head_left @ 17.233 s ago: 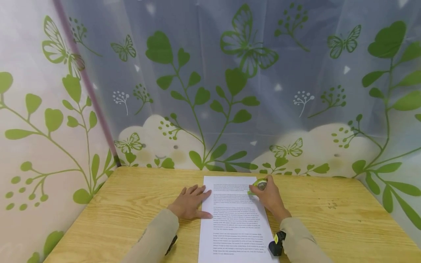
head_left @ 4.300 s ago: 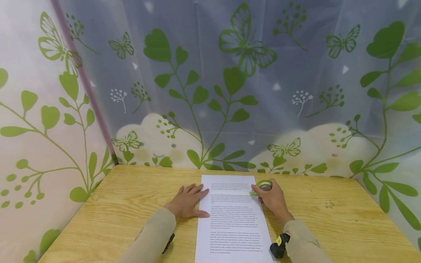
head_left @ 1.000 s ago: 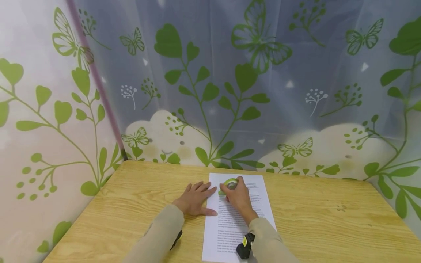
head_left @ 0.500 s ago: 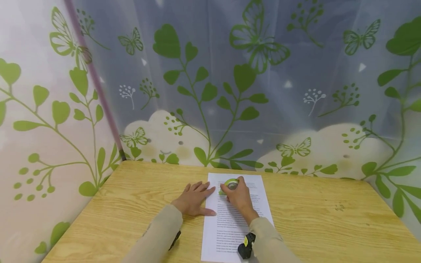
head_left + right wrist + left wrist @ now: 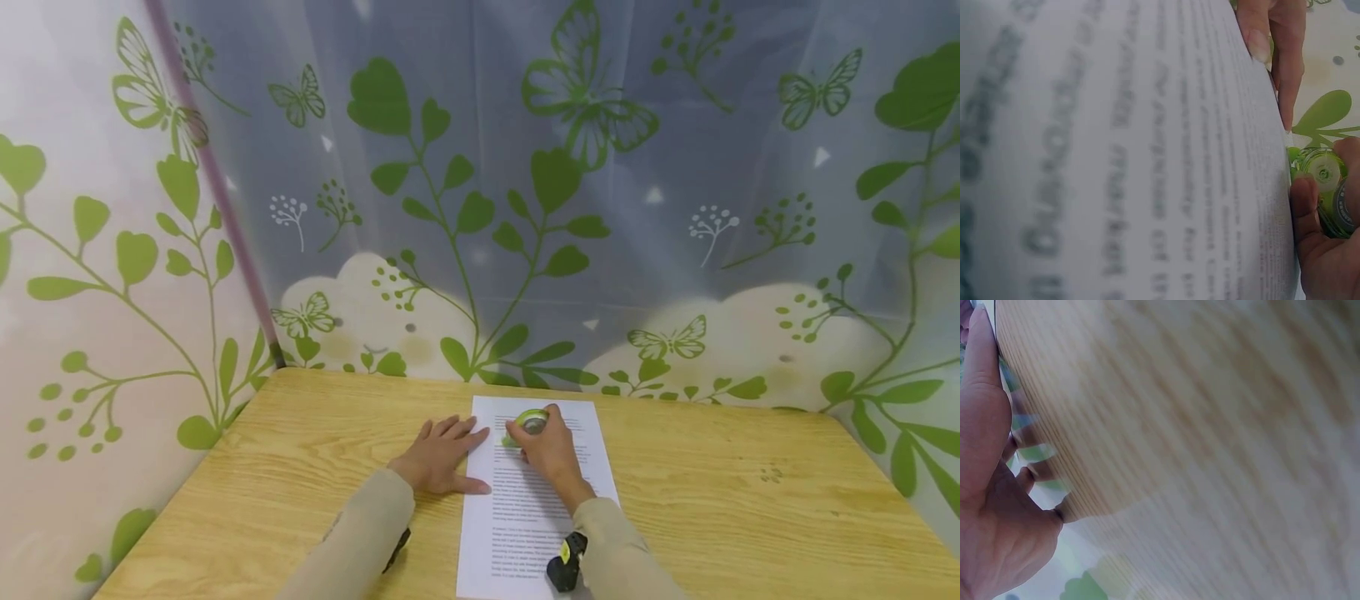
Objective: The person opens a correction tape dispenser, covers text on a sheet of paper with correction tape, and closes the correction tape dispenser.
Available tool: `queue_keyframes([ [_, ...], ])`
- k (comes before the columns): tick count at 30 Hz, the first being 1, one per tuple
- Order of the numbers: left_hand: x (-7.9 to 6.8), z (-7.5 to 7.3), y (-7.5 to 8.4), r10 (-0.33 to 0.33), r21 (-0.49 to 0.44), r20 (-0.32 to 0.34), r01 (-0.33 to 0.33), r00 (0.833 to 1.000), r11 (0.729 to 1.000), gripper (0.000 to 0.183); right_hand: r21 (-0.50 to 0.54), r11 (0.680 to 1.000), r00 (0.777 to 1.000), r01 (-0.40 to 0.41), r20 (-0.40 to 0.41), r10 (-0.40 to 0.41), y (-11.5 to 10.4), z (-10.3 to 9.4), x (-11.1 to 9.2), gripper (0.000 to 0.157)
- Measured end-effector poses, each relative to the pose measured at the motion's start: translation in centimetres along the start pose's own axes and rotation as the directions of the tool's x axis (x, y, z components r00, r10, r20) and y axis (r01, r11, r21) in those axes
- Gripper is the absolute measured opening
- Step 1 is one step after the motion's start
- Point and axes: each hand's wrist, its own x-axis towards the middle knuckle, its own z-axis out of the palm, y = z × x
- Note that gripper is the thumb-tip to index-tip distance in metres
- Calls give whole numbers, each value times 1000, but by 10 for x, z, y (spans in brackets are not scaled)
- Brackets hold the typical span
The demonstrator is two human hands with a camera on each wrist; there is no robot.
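A round, see-through green tape roller (image 5: 534, 423) with a pale wheel inside is pinched in the right hand (image 5: 553, 448), over the upper part of a white paper (image 5: 517, 533) full of small words. The left hand (image 5: 441, 460) lies spread across the paper's left edge, and the wooden surface (image 5: 720, 508) goes wide on both sides, its back edge near the paper's top. Blue cloth (image 5: 480, 108) with green leaves hangs behind.
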Motion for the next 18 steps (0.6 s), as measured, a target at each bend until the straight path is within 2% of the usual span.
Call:
queue_keyframes([
  [9, 0, -1, -1, 6, -7, -8, -6, 1000, 1000, 88, 20, 1000, 1000, -7, 22, 7, 1, -4, 0, 49],
  [18, 0, -1, 0, 6, 5, -8, -6, 1000, 1000, 88, -20, 1000, 1000, -4, -6, 4, 2, -6, 0, 51],
])
